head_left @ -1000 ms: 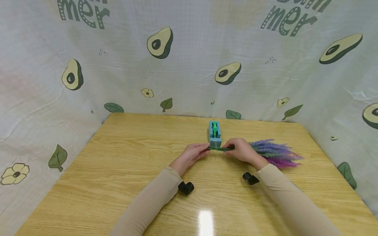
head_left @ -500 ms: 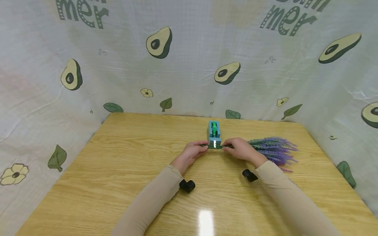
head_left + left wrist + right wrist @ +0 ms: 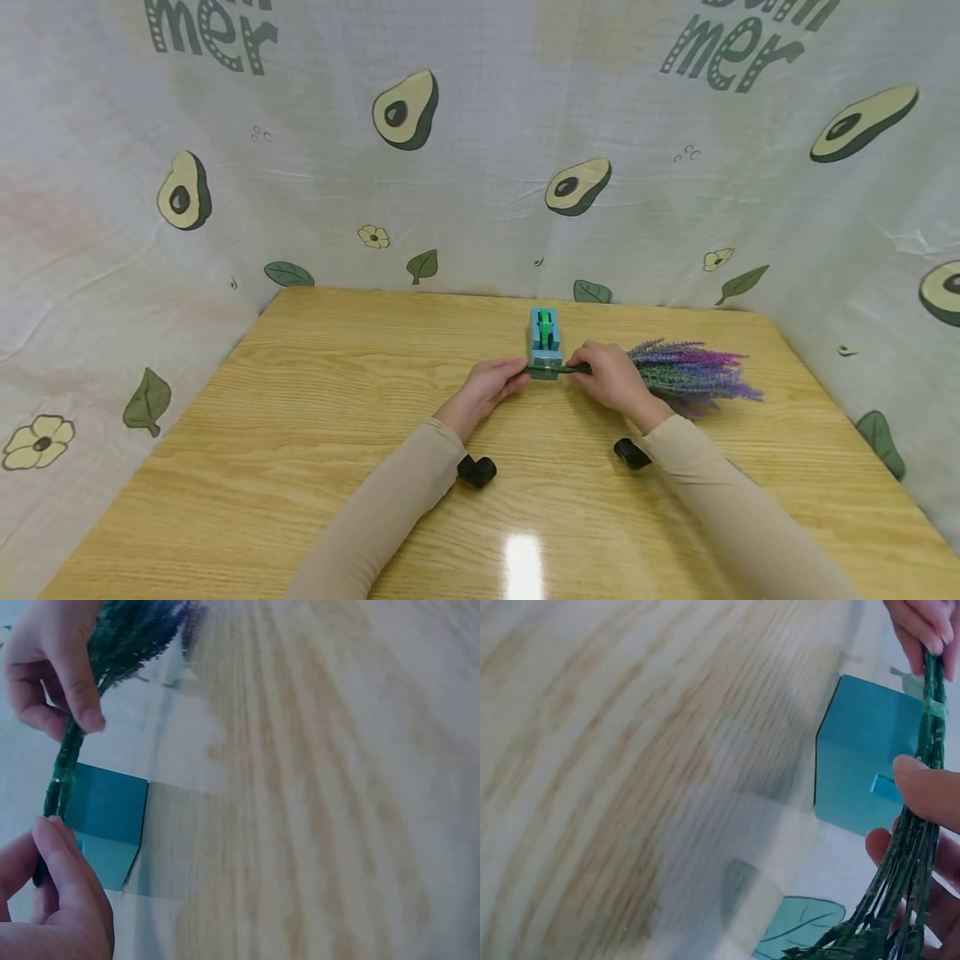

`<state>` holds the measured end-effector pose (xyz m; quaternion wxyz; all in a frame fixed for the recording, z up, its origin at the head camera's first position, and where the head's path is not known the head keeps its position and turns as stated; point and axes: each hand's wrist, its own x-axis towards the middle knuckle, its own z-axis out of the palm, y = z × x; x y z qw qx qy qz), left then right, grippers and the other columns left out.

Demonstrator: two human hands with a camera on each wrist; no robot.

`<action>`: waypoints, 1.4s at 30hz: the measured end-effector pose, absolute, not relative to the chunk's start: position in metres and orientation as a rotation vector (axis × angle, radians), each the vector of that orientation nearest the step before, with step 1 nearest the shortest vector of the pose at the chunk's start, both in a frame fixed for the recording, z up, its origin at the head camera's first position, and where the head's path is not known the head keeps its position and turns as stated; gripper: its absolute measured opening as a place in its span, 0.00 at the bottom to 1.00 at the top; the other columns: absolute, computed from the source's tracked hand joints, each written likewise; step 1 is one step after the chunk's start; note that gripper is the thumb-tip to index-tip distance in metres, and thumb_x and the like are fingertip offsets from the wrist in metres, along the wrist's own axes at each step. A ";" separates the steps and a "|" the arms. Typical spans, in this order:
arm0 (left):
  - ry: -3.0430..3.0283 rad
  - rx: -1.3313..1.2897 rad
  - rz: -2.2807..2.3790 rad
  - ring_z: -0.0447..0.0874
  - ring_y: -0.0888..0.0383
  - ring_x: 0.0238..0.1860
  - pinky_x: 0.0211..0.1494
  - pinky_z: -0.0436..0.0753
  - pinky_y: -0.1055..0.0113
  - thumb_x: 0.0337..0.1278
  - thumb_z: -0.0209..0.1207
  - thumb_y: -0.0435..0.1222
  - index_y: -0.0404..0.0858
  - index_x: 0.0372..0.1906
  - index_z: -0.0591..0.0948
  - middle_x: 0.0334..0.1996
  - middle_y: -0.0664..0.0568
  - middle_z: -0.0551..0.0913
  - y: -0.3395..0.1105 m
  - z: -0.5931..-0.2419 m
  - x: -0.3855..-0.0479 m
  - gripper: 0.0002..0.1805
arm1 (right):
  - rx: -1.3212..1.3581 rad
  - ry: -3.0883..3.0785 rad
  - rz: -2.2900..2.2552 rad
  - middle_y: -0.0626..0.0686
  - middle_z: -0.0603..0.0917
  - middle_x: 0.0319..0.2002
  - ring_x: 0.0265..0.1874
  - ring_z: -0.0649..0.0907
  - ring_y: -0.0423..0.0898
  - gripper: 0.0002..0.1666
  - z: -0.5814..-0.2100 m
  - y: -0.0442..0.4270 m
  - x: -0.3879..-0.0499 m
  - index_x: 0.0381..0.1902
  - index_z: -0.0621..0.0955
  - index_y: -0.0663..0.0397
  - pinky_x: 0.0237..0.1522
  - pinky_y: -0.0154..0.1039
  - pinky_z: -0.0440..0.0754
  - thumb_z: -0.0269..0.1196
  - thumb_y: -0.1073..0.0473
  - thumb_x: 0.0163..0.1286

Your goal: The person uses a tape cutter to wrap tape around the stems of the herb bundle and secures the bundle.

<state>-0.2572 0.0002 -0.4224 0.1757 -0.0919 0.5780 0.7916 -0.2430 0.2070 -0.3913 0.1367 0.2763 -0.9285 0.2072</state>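
A bunch of artificial lavender (image 3: 686, 375) with purple and magenta heads lies sideways, its green stems pointing left. My left hand (image 3: 483, 390) pinches the stem ends between thumb and fingers. Closer to the flower heads, my right hand (image 3: 611, 379) grips the same stems, with the thumb across them in the right wrist view. Between the hands, a band of clear tape (image 3: 934, 708) wraps around the stems. Just behind them stands a blue tape dispenser (image 3: 545, 360) with a green roll (image 3: 545, 325). Whether the tape still joins the dispenser is hard to tell.
The wooden table (image 3: 337, 417) carries everything. A white cloth (image 3: 480, 167) printed with avocados and leaves hangs behind and along both sides. Black wrist cameras (image 3: 478, 472) sit below both cuffs.
The bunch has turned about its stems: magenta heads that were at the bottom now show on top. Both hands and the stems have shifted slightly up towards the dispenser, shortening the tape stretch.
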 end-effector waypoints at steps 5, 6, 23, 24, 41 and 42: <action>1.629 -0.231 2.249 0.82 0.57 0.42 0.53 0.77 0.65 0.61 0.56 0.28 0.27 0.54 0.77 0.51 0.39 0.78 0.001 -0.421 -0.259 0.16 | 0.698 -2.812 0.678 0.51 0.79 0.32 0.32 0.79 0.49 0.08 -0.393 0.205 -0.245 0.34 0.81 0.56 0.36 0.47 0.78 0.69 0.65 0.57; 1.639 -0.228 2.237 0.82 0.56 0.42 0.53 0.77 0.65 0.61 0.56 0.28 0.27 0.54 0.77 0.50 0.39 0.78 0.001 -0.421 -0.260 0.16 | 0.659 -2.855 0.719 0.51 0.79 0.33 0.32 0.79 0.49 0.08 -0.393 0.204 -0.246 0.35 0.80 0.56 0.36 0.47 0.78 0.68 0.61 0.59; 1.716 -0.187 2.163 0.80 0.60 0.35 0.44 0.80 0.69 0.65 0.53 0.30 0.33 0.56 0.77 0.52 0.43 0.76 0.006 -0.422 -0.266 0.16 | 0.561 -3.156 0.422 0.47 0.74 0.19 0.23 0.75 0.48 0.29 -0.401 0.192 -0.258 0.28 0.74 0.49 0.37 0.50 0.58 0.41 0.34 0.71; 1.717 -0.187 2.159 0.80 0.60 0.35 0.45 0.80 0.69 0.65 0.52 0.30 0.33 0.55 0.78 0.53 0.43 0.75 0.006 -0.422 -0.267 0.15 | 0.566 -3.164 0.425 0.47 0.74 0.19 0.24 0.75 0.48 0.29 -0.401 0.192 -0.258 0.28 0.73 0.48 0.37 0.50 0.57 0.41 0.34 0.71; 1.695 -0.200 2.174 0.80 0.56 0.44 0.47 0.79 0.68 0.65 0.50 0.25 0.31 0.56 0.77 0.60 0.43 0.71 0.008 -0.427 -0.266 0.16 | 0.639 -3.179 0.434 0.47 0.78 0.24 0.28 0.76 0.48 0.24 -0.402 0.196 -0.260 0.36 0.75 0.48 0.36 0.49 0.55 0.45 0.37 0.72; 1.707 -0.204 2.162 0.80 0.56 0.44 0.47 0.79 0.68 0.65 0.50 0.25 0.32 0.57 0.76 0.61 0.43 0.71 0.008 -0.427 -0.265 0.17 | 0.657 -3.178 0.419 0.47 0.79 0.27 0.29 0.77 0.48 0.23 -0.401 0.197 -0.260 0.38 0.76 0.49 0.36 0.48 0.56 0.46 0.37 0.71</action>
